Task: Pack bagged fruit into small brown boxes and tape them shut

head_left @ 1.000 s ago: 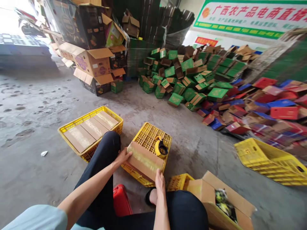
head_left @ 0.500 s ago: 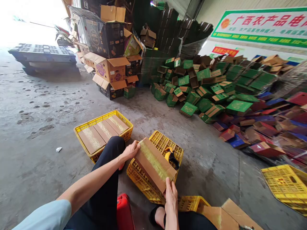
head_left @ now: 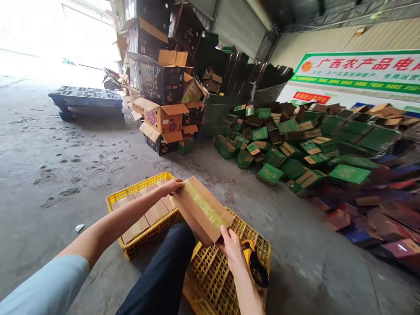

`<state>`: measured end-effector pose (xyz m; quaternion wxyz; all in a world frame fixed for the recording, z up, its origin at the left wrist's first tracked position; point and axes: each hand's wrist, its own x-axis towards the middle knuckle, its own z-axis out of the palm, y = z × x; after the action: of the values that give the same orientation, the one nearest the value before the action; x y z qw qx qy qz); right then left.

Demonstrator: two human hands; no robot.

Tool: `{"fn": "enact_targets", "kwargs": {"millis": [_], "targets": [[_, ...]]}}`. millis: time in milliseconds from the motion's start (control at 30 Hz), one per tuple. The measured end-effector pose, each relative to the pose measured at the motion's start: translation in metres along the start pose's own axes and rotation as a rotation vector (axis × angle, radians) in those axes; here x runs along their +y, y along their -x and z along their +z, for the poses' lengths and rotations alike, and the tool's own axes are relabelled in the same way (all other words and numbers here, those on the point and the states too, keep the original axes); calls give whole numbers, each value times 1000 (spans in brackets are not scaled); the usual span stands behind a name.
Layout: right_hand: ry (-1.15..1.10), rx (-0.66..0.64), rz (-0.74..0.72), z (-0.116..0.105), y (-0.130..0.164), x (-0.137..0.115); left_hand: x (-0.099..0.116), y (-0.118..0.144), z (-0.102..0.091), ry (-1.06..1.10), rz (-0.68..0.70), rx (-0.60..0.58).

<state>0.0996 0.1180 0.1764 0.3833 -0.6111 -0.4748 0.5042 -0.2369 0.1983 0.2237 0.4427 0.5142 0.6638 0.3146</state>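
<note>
I have the taped carton [head_left: 204, 205] raised and tilted, with left hand [head_left: 173, 187] gripping its end at ten o'clock and right hand [head_left: 231, 245] at five. I judge this a carrying step; next move calls for even support beside the filled yellow crate [head_left: 151, 233] at nine o'clock

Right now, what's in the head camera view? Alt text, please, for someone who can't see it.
A person's left hand and right hand hold a taped cardboard box by opposite ends. Nearby, a yellow crate bears a tape dispenser; another crate, at left, holds similar boxes. Heaped green cartons lie behind.
</note>
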Motion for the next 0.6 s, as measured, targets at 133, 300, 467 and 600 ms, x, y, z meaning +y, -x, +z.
{"fn": "enact_targets", "kwargs": {"millis": [133, 300, 467, 600], "targets": [[-128, -29, 32, 49, -46, 1, -12, -31, -38, -6, -41, 51], [-36, -68, 72, 110, -95, 4, -45, -73, -70, 7, -106, 131], [7, -147, 84, 163, -136, 10, -80, -121, -92, 32, -147, 212], [78, -153, 58, 197, -173, 27, -111, -157, -102, 55, -165, 243]]}}
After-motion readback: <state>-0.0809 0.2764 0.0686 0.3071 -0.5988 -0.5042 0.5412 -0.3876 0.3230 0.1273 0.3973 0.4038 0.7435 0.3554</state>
